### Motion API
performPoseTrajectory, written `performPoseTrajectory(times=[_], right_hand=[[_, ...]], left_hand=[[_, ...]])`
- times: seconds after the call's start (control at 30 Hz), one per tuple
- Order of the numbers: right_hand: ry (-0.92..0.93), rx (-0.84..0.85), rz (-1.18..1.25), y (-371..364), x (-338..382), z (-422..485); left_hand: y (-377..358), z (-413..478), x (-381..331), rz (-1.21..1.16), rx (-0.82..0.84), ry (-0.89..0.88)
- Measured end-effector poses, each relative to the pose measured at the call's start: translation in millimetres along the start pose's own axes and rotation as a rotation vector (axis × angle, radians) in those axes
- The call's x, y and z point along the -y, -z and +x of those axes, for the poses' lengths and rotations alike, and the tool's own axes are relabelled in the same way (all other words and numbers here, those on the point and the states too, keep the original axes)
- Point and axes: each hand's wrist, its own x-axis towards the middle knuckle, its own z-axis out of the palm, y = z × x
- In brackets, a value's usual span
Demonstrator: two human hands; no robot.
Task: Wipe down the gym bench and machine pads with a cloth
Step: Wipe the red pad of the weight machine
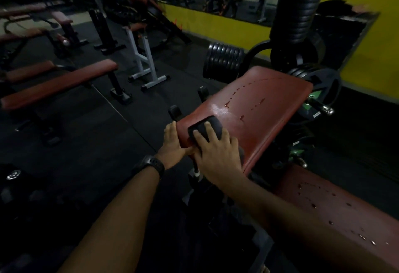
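Single head-worn wide-angle view. Looks forward and down, close over near end of bench (265, 108). Bench runs toward 1 o'clock; gym floor (90, 143) spreads toward 10 o'clock.

two hands at centre: left hand (172, 143), right hand (218, 156). one dark cloth (207, 126). one wristwatch (154, 165). two wet red pads: back pad (259, 111), seat pad (334, 208) lower right. one white stand (144, 57).
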Motion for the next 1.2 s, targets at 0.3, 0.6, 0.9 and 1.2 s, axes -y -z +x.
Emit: performPoseTrajectory(times=[0.3,0.6,0.9,1.2], right_hand=[[-0.38,0.01,0.005,7.9,-25.0,-7.7],[-0.186,0.082,-0.001,6.1,-23.8,16.3],[-0.192,0.06,0.024,10.0,25.1,-16.9],[-0.286,0.084,0.058,7.5,-27.6,32.2]], left_hand=[[-0.5,-4.2,5.3,0.142,-0.058,-0.074],[-5.2,-1.7,5.4,0.298,-0.124,-0.078],[-8.9,-5.4,4.7,0.23,-0.105,-0.081],[-0.9,-12.0,1.0,0.165,-0.065,-0.038]])
